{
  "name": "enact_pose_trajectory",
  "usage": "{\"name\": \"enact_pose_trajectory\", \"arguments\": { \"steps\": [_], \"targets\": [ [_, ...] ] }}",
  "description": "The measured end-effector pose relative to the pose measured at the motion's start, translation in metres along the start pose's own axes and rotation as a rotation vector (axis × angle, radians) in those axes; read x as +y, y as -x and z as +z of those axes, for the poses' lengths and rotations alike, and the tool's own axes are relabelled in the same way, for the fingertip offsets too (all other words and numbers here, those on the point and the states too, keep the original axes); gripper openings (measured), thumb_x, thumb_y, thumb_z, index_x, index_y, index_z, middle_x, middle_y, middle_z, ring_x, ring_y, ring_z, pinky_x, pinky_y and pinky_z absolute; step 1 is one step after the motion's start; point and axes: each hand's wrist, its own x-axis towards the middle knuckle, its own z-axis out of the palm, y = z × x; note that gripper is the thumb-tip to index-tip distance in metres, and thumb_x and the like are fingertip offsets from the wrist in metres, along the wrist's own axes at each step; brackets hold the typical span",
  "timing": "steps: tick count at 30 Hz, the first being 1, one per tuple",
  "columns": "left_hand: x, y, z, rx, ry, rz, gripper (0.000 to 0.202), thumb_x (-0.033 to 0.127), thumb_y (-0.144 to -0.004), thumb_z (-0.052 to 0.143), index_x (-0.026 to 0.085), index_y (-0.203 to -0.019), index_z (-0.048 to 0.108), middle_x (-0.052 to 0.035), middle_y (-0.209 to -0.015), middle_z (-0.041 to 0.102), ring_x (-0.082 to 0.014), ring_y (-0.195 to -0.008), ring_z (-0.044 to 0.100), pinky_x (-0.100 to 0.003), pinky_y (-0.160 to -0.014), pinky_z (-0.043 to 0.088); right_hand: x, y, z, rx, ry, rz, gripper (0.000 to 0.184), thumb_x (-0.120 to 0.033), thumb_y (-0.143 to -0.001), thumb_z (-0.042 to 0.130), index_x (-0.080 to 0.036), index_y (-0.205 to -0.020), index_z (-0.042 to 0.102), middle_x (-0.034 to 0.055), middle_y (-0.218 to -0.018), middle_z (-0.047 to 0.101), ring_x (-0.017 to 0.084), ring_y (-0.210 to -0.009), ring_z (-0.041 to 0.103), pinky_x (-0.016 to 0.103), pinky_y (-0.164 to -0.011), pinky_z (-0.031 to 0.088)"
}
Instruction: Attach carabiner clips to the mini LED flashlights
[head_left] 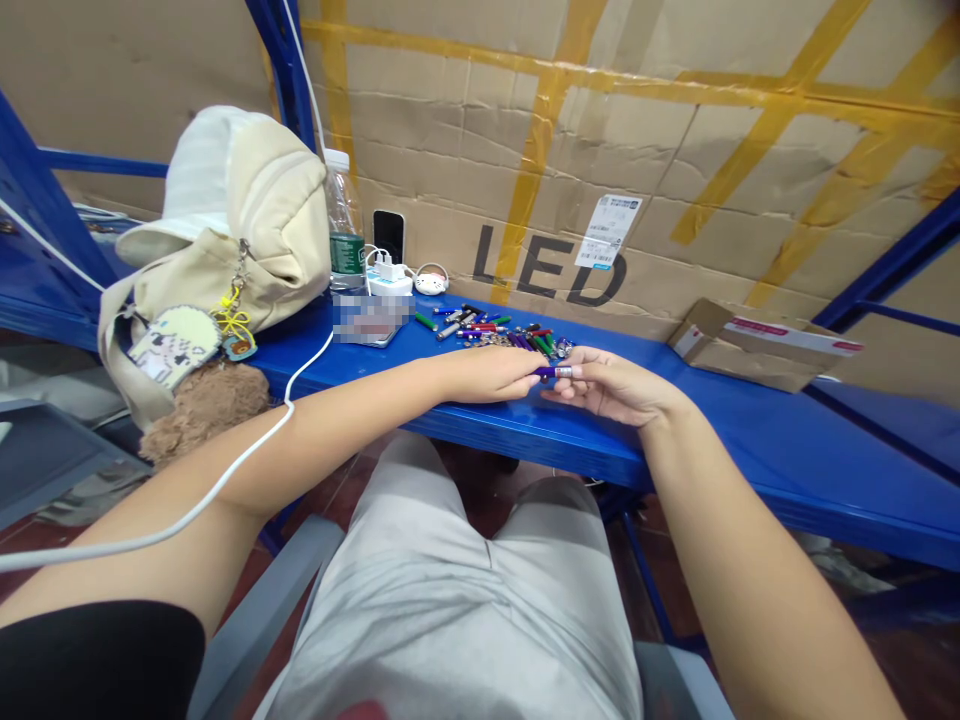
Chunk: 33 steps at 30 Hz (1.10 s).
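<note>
Just above the front edge of the blue shelf, my two hands meet at a slim purple tube [555,372] with a white label. It looks like a small penlight, but its exact kind is not plain. My left hand [501,373] has its fingers closed around the left end, which they partly hide. At the labelled right end, my right hand [611,386] pinches the tube between thumb and fingers, the other fingers curled below. Right behind the hands lies a loose pile of similar short tubes [480,325] in purple, red, green, blue, black and silver.
On the blue shelf [720,440] stand a cream backpack [289,225] with a cap on it, a water bottle [345,215], a phone [388,236] and a charger [388,282]. An open cardboard box [757,345] sits right. A white cable [247,460] crosses my left arm.
</note>
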Motion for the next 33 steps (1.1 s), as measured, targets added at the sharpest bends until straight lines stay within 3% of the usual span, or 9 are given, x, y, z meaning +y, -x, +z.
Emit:
{"name": "enact_pose_trajectory", "arguments": {
  "steps": [3,7,12,15,20,26,33],
  "targets": [
    [0.000,0.000,0.000,0.028,0.030,0.028,0.033,0.031,-0.096,0.036,0.012,-0.117,0.054,-0.0146,-0.110,0.064,-0.0219,-0.098,0.061,-0.032,-0.086,0.046,-0.001,0.000,-0.002,-0.009,-0.003,-0.021,0.023,-0.018,-0.062,0.080,-0.019,-0.072,0.060,-0.0030,-0.064,0.068,0.009,-0.061,0.065,0.037,-0.088,0.052],
    [0.002,-0.002,-0.003,0.214,0.197,0.058,0.030,0.028,-0.094,0.043,0.013,-0.117,0.054,-0.0137,-0.116,0.063,-0.0199,-0.106,0.060,-0.031,-0.091,0.045,-0.003,0.002,-0.002,-0.027,-0.014,-0.095,0.022,-0.021,-0.063,0.081,-0.019,-0.069,0.060,-0.0041,-0.061,0.067,0.008,-0.060,0.064,0.037,-0.092,0.051],
    [0.007,-0.009,-0.001,0.477,0.531,-0.034,0.025,0.029,-0.085,0.060,0.012,-0.104,0.059,-0.0081,-0.096,0.068,-0.0142,-0.084,0.064,-0.025,-0.074,0.049,-0.003,0.007,0.001,0.010,-0.017,-0.205,0.026,-0.028,-0.061,0.083,-0.021,-0.068,0.059,-0.0051,-0.061,0.067,0.009,-0.061,0.064,0.037,-0.096,0.049],
    [0.010,-0.013,0.004,0.550,0.695,-0.035,0.027,0.031,-0.084,0.061,0.011,-0.102,0.060,-0.0073,-0.093,0.068,-0.0121,-0.078,0.063,-0.024,-0.071,0.049,-0.002,0.007,0.002,0.029,-0.022,-0.257,0.028,-0.031,-0.061,0.083,-0.022,-0.065,0.057,-0.0067,-0.058,0.065,0.009,-0.061,0.064,0.039,-0.098,0.047],
    [0.010,-0.012,0.004,0.524,0.696,-0.052,0.031,0.033,-0.082,0.063,0.011,-0.103,0.063,-0.0076,-0.093,0.068,-0.0117,-0.074,0.062,-0.025,-0.068,0.047,-0.001,0.006,0.002,0.039,0.014,-0.242,0.028,-0.033,-0.061,0.082,-0.024,-0.063,0.056,-0.0073,-0.057,0.063,0.010,-0.059,0.062,0.042,-0.102,0.045],
    [0.012,-0.008,-0.003,0.445,0.548,-0.069,0.028,0.030,-0.083,0.063,0.014,-0.105,0.067,-0.0065,-0.101,0.070,-0.0151,-0.088,0.063,-0.026,-0.077,0.046,-0.003,0.006,0.006,0.081,0.076,-0.178,0.030,-0.035,-0.057,0.084,-0.026,-0.062,0.055,-0.0072,-0.057,0.063,0.010,-0.055,0.059,0.044,-0.102,0.043],
    [0.011,-0.006,-0.003,0.446,0.486,-0.076,0.029,0.031,-0.084,0.061,0.013,-0.105,0.069,-0.0071,-0.099,0.071,-0.0151,-0.085,0.063,-0.025,-0.074,0.044,0.000,0.003,0.004,0.061,0.054,-0.151,0.028,-0.032,-0.057,0.085,-0.025,-0.063,0.059,-0.0067,-0.058,0.064,0.009,-0.057,0.059,0.037,-0.098,0.046]
  ]
}}
